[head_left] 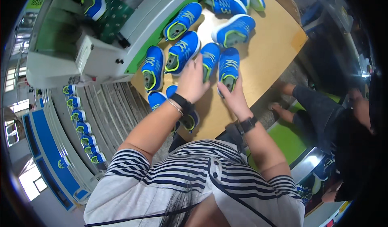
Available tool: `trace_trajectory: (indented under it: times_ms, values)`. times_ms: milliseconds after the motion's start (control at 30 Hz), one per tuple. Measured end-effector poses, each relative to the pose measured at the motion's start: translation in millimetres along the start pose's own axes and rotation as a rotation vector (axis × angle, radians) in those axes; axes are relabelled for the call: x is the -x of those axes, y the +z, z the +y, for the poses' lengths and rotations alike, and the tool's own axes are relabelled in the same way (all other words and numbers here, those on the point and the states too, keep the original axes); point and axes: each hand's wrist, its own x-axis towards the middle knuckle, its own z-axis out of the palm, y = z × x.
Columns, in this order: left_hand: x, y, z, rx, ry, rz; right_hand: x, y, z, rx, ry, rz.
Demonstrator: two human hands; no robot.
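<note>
Two blue sneakers with lime-green collars stand side by side over the tan tabletop (279,49), toes pointing away from me. My left hand (193,79) is closed around the rear of the left sneaker (210,57). The right sneaker (229,65) is gripped at its heel by my right hand (235,95). Grey lasts fill the shoe openings. Close to my left hand lies another blue sneaker (183,49), and one more sneaker (153,65) rests farther left. Beyond the held pair is a sneaker (236,28) turned sideways. My left wrist partly covers several shoes beneath it.
More sneakers (224,3) crowd the table's far end. A grey-and-green machine (137,21) borders the left side, with a sneaker (96,5) on it. A row of sneakers (83,128) sits on a slatted conveyor (107,106) at left. Another person (323,110) is at the right.
</note>
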Motion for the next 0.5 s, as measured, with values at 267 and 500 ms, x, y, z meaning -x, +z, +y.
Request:
trace_trajectory:
  times_ms: [267,500]
  values:
    - [88.3,65.3,19.3,0.474,-0.276,0.089,14.1,-27.3,-8.5,0.214,-0.06,-0.196]
    - [93.4,91.8,14.2,0.804,-0.29,0.209,27.9,-25.0,-2.8,0.044,0.098,-0.24]
